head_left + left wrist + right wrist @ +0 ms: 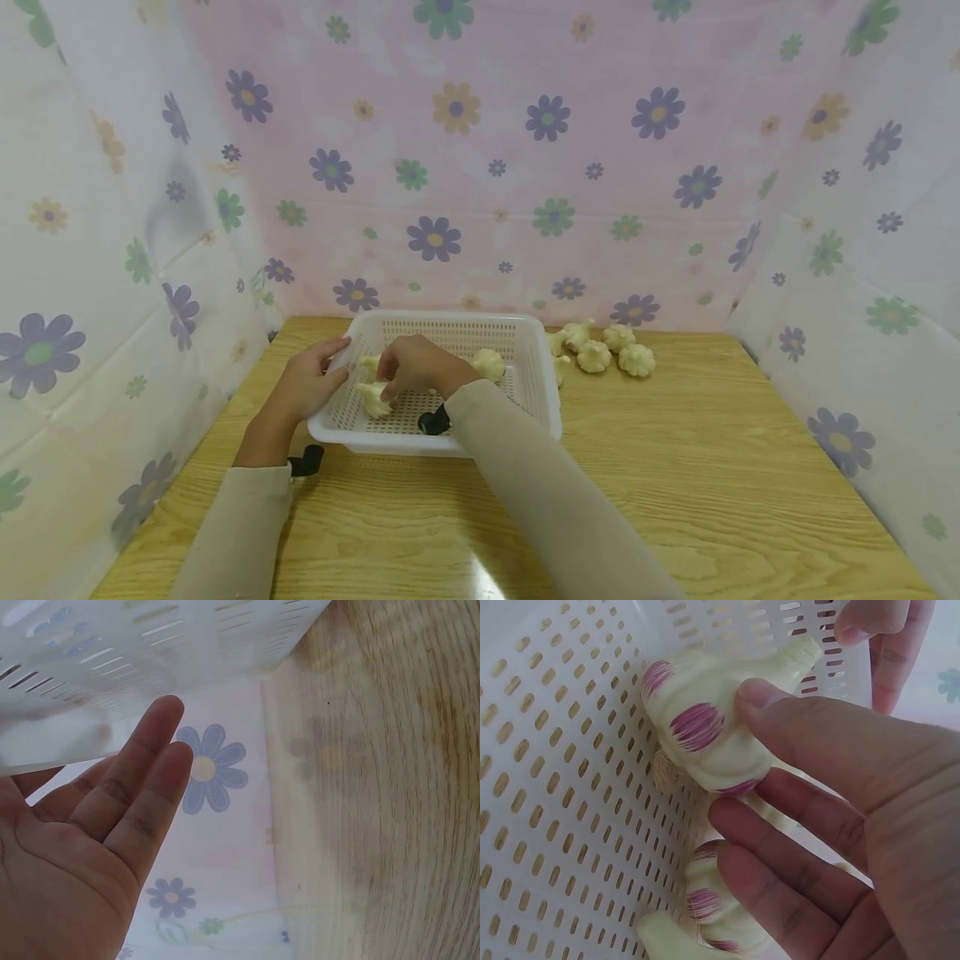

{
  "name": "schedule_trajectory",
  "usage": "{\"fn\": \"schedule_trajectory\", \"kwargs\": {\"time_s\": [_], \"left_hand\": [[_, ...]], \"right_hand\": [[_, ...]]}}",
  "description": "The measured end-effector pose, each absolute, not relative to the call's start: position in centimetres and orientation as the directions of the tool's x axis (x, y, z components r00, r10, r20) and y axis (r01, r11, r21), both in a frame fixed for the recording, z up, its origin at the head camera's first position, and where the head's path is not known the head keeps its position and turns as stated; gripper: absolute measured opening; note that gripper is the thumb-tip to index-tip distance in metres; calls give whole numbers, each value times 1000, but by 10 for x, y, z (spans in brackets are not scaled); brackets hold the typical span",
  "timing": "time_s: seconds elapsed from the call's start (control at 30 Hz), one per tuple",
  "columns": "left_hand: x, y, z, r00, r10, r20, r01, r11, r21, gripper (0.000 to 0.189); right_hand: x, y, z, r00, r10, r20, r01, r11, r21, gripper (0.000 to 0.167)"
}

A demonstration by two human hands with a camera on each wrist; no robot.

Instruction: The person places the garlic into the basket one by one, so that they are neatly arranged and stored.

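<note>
While the right hand (420,367) is down inside the white basket (375,440), its thumb lies along one side of a garlic (377,402) and its fingers come up against the other, so the garlic is pinched between them near the basket's left end; from the right wrist I see purple streaks on its cream skin, a tuft of roots at the base and a stem pointing toward the left hand (303,383); that left hand holds the basket at its left rim, thumb over the edge and fingers outside, and from its own wrist two of those fingers show straight and close together beside the slotted wall; a second bulb (369,363) sits just beyond the held one, partly hidden by the right hand, and a third (490,365) lies toward the basket's right end; whether the held garlic touches the basket floor I cannot tell; outside, a cluster of bulbs (594,357) rests on the wooden table (675,467) just right of the basket, near the flowered cloth (510,192); both sleeves (547,492) are beige, with a small black device (306,461) at each cuff.
</note>
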State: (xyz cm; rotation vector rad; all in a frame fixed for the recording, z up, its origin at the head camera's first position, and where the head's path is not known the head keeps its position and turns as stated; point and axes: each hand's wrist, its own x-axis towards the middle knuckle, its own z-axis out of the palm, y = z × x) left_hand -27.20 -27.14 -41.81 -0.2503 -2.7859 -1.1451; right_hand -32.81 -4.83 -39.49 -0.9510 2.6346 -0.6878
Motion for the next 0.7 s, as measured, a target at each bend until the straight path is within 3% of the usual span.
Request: {"fn": "schedule_trajectory", "kwargs": {"time_s": [0.33, 0.53, 0.7], "left_hand": [[-270, -272, -419, -980, 108, 165, 193, 693, 695, 60], [-269, -269, -419, -982, 106, 158, 188, 677, 711, 61], [-271, -269, -417, -982, 112, 150, 186, 660, 728, 62]], "right_hand": [[-335, -40, -393, -753, -656, -41, -558, 671, -487, 21], [-342, -23, -394, -753, -657, -26, -543, 644, -538, 10], [-346, -7, -390, -773, -634, -4, -514, 631, -581, 16]]}}
